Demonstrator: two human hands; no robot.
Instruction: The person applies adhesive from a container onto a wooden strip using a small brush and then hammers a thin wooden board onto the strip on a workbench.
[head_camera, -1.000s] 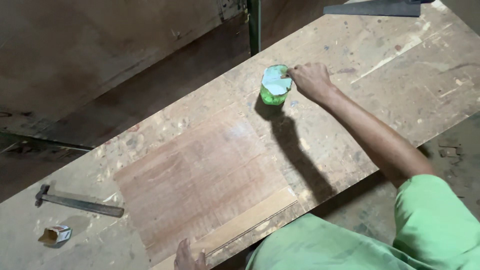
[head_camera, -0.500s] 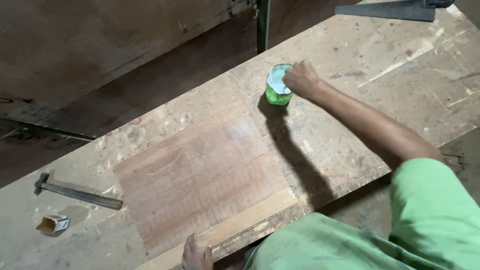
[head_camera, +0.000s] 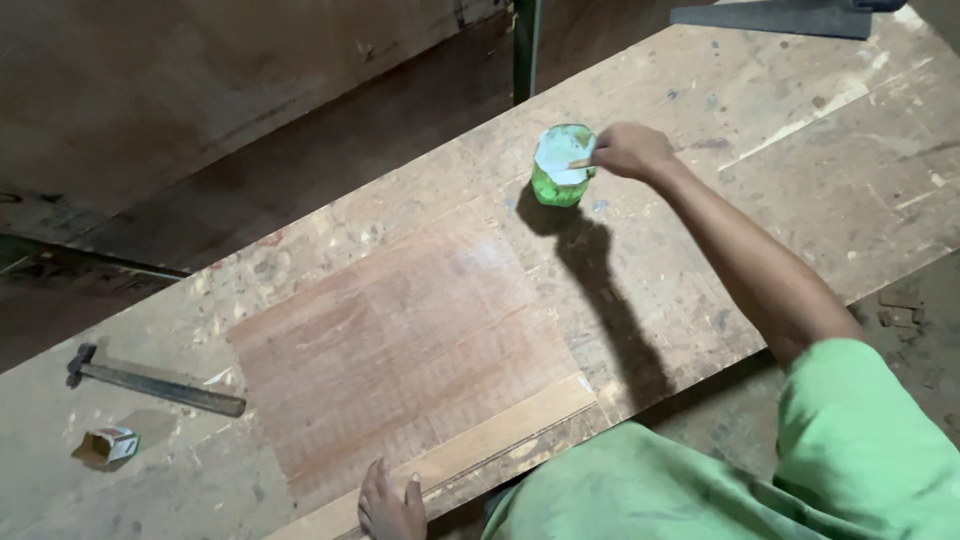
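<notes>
Over the last second the right hand (head_camera: 628, 150) had drawn back slightly from the top of the green cup (head_camera: 561, 166), so that its fingers sat at the cup's right rim rather than over it, and the left hand (head_camera: 390, 505) had come further up onto the near edge of the board. The view itself had also swung a little.

The green cup stood upright on the tabletop (head_camera: 800, 130), just beyond the far right corner of the reddish wooden panel (head_camera: 400, 350), with something white inside it. The right hand's grip was closed on a thin stick (head_camera: 578, 163) whose tip reached into that white stuff; whether it was glue or paint could not be told. The left hand lay flat, fingers spread, pressing on the pale strip along the panel's near edge and holding nothing.

By the look of it, the step in hand was loading or stirring the stick in the cup, with the panel held steady for what was to go on it. The next move would seem to call for lifting the stick out without dripping and carrying it across to the panel.

Well to the left lay a hammer (head_camera: 155, 385) and a small opened carton (head_camera: 105, 447); a dark saw blade (head_camera: 775, 17) rested at the far right edge
</notes>
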